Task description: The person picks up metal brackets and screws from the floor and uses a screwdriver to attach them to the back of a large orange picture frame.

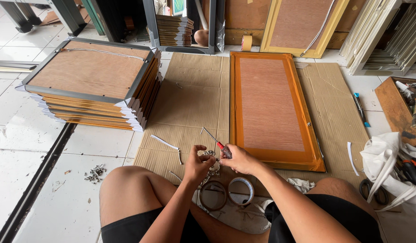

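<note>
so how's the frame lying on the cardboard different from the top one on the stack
The frame on the cardboard has an orange-gold border; the top frame of the stack has a dark grey one. The first lies alone, low on the cardboard sheet; the second sits raised on a pile. The stacked one has a cord across its back. Both lie back-up, showing brown board.

Framed panel [268, 105] — reddish-brown plywood back, glossy orange-gold border. Stack of frames [93, 83] — brown board on top, grey edging, gold sides, white corner guards. Cardboard sheet [190, 96] — tan, ribbed. Floor [19, 148] — white tiles, dark joint strip. Screwdriver [215, 141] — red and black handle, silver shaft. Shorts [325, 222] — black. Pen [360, 109] — blue.
</note>
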